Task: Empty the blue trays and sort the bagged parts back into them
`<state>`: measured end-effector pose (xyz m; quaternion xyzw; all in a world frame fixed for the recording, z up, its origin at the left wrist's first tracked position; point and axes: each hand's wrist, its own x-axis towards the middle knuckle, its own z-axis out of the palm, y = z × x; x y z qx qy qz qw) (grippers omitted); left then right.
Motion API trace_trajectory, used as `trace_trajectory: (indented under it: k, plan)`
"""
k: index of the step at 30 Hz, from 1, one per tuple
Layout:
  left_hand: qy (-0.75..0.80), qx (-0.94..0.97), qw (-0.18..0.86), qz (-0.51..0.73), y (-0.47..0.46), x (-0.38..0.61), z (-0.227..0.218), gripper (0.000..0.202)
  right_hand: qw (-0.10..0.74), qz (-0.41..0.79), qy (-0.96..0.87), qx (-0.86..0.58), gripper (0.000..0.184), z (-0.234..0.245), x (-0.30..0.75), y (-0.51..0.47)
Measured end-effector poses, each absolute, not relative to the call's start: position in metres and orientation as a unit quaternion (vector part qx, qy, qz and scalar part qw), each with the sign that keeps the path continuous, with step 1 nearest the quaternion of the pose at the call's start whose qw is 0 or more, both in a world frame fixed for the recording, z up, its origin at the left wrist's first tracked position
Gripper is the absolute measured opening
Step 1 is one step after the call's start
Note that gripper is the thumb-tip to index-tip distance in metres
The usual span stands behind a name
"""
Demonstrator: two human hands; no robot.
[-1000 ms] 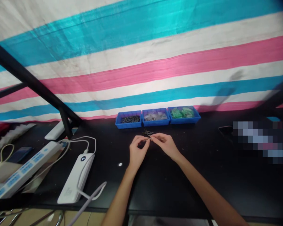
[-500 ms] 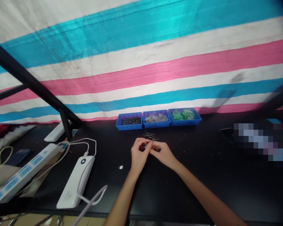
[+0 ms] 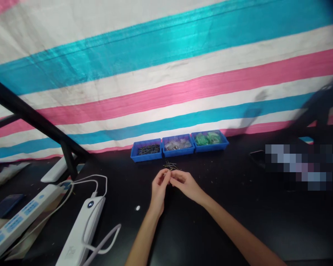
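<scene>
Both hands have moved a little closer together since one second ago, as the head view shows. The left hand point(image 3: 158, 189) and the right hand point(image 3: 188, 185) meet at their fingertips, over the worktop point(image 3: 194, 236). In each grip the fingers are drawn together; whether they pinch some small piece, I cannot tell. The thin metal pieces point(image 3: 170, 166) lie in a loose pile just beyond the fingertips. Behind the pile stand the left blue tray point(image 3: 147, 158), the middle blue tray point(image 3: 178, 152) and the right blue tray point(image 3: 212, 148), in one row.
</scene>
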<state>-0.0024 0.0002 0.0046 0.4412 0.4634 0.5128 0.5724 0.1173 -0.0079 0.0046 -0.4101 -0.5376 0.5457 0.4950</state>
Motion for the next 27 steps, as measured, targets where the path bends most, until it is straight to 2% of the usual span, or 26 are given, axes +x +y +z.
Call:
trace_trajectory:
  k: [10,16,22,27]
  plan:
    - [0.457,0.384,0.604,0.528,0.0011,-0.0014,0.0066,0.033,0.497,0.582,-0.534,-0.359,0.029,0.0021,0.1124,-0.0086]
    - [0.442,0.395,0.614,0.522,0.0016,-0.0004,0.0027,0.025,0.499,0.573,-0.533,-0.372,0.016,0.0059,0.1157,-0.0083]
    - [0.447,0.391,0.608,0.527,0.0010,0.0008,0.0015,0.026,0.499,0.585,-0.530,-0.358,0.019,0.0075,0.1172,-0.0090]
    - [0.458,0.397,0.585,0.540,0.0012,0.0003,0.0028,0.025,0.504,0.578,-0.518,-0.379,0.013,0.0081,0.1193,-0.0086]
